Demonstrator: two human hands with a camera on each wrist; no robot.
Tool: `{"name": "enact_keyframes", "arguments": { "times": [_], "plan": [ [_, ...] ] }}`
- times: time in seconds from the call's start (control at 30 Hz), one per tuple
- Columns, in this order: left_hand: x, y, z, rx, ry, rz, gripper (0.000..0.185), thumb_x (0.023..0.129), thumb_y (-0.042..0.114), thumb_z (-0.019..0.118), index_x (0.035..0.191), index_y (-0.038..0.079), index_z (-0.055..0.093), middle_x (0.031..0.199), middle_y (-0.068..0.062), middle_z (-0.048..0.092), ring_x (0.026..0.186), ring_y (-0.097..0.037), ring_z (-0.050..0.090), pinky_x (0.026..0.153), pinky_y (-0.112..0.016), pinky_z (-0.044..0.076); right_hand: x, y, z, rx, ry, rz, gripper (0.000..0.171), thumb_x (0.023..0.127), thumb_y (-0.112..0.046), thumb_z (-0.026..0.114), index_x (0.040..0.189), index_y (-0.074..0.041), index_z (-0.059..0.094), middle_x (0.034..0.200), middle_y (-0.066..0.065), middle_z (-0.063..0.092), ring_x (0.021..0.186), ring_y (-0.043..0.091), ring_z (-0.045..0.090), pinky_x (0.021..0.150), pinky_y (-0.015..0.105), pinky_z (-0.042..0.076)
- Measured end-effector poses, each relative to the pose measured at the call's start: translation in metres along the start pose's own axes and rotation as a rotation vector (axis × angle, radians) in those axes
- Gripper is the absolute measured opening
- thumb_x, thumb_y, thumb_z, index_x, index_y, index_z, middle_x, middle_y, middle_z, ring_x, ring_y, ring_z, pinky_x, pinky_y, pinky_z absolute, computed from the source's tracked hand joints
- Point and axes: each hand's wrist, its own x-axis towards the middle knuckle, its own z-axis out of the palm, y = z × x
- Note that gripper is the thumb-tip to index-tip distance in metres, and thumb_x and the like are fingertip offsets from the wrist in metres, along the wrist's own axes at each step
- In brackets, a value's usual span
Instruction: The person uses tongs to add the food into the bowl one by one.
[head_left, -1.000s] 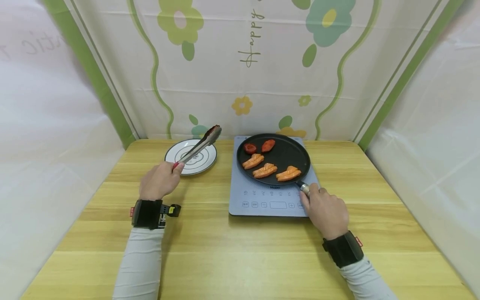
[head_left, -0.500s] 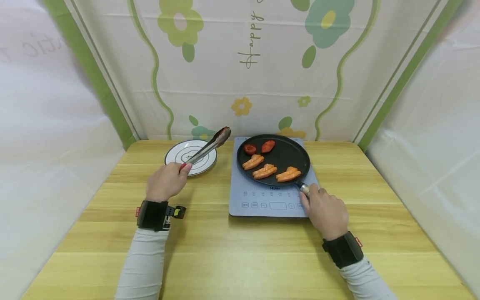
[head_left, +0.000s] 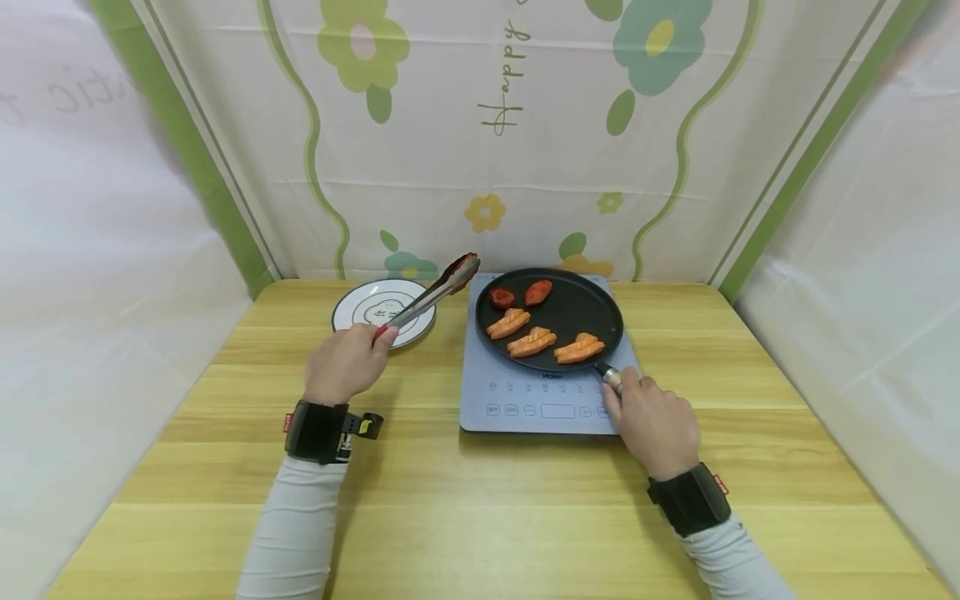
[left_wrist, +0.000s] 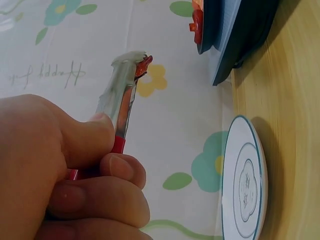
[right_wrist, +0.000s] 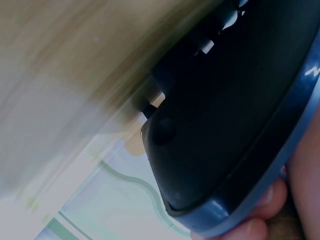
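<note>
Plainly, the likeliest slip is at the tongs [head_left: 433, 293]: the left hand [head_left: 347, 363] is clamping them by their red-ended handle, far from the tips, which are pressed together and hovering just left of the pan's [head_left: 592, 310] rim, over the gap between it and the plate [head_left: 352, 310]. If the squeeze is loosening or the tips are coming in too steeply, a salmon slice [head_left: 507, 322] could be slipping out and dropping onto the cooktop [head_left: 480, 400] or the desk [head_left: 465, 500]. The right hand [head_left: 654, 421] is gripping the pan's handle at its near right edge (fingers wrapped round it, as far as the head view shows), so a jerk there could be sliding the pan off the cooktop.

The tongs are looking slim and metallic, with dark reddish tips. Inside the pan, three orange salmon slices are lying in a row towards its near side, and two red pieces [head_left: 519, 294] at its far left.
</note>
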Motion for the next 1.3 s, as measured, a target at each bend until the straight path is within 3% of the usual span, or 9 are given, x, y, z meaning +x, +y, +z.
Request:
{"name": "enact_keyframes", "arguments": {
  "times": [0.7, 1.3],
  "plan": [
    [0.004, 0.027, 0.008, -0.002, -0.016, 0.063, 0.054, 0.113, 0.048, 0.042, 0.07, 0.015, 0.047, 0.062, 0.001, 0.041, 0.052, -0.018, 0.043, 0.048, -0.031, 0.03, -0.002, 0.0, -0.002, -0.008, 0.064, -0.026, 0.04, 0.099, -0.033, 0.073, 0.082, -0.004, 0.051, 0.06, 0.005, 0.042, 0.042, 0.017, 0.035, 0.04, 0.029, 0.022],
    [0.012, 0.047, 0.01, 0.017, -0.015, 0.086, 0.055, 0.112, 0.05, 0.043, 0.068, 0.016, 0.045, 0.064, 0.001, 0.042, 0.056, -0.02, 0.045, 0.051, -0.034, 0.032, 0.001, -0.001, -0.001, -0.005, -0.045, 0.018, 0.04, 0.103, -0.037, 0.067, 0.086, -0.004, 0.051, 0.063, 0.006, 0.044, 0.044, 0.019, 0.039, 0.041, 0.03, 0.025]
  ]
}}
